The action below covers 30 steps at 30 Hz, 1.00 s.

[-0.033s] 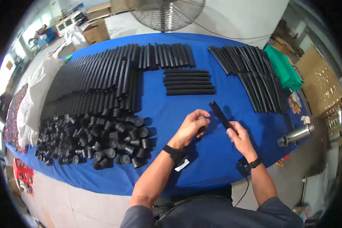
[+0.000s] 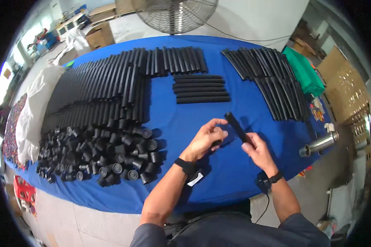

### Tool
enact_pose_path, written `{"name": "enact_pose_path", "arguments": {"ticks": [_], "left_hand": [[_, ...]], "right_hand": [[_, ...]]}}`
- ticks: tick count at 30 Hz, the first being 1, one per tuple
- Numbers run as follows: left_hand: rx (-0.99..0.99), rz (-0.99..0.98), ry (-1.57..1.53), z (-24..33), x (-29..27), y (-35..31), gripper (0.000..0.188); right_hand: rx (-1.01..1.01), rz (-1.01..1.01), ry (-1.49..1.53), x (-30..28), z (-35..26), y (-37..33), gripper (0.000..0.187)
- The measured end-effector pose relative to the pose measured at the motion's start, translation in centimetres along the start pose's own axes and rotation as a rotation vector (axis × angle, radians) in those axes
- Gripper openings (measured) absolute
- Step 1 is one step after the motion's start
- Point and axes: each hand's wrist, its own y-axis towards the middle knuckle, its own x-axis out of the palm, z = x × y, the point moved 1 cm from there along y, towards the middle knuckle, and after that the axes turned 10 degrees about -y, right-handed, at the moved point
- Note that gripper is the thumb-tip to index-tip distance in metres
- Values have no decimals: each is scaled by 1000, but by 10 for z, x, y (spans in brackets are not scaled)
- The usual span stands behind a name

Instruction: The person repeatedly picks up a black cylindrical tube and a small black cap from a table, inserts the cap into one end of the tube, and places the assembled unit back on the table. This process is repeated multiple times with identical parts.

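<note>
R hand (image 2: 257, 153) grips tube (image 2: 237, 127) low, prob. freeing its tip; L hand (image 2: 206, 140) part-curled, can't tell if holding; caps (image 2: 99, 145) nr front edge of table (image 2: 249, 103).

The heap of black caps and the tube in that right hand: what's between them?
In the head view, the left hand comes between the black caps and the tube, with blue cloth between it and the caps.

I can't see the near end of the black tube (image 2: 236, 126); my right hand (image 2: 258, 153) covers it. Something dark sits mostly hidden in my left hand (image 2: 206, 140). The fan (image 2: 173, 17) is cut off at the far side. The coloured pieces (image 2: 13, 127) at left are too small for me to identify.
</note>
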Motion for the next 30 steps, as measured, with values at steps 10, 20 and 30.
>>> {"name": "enact_pose_path", "arguments": {"ticks": [10, 20, 30], "left_hand": [[-61, -442, -247, -11, -19, -14, 53], [-64, -402, -262, -3, -19, -11, 53], [-32, -157, -86, -5, -14, -2, 39]], "right_hand": [[-31, -192, -6, 5, -18, -29, 34], [-345, -30, -359, 8, -49, -17, 38], [39, 159, 776, -16, -54, -5, 24]]}}
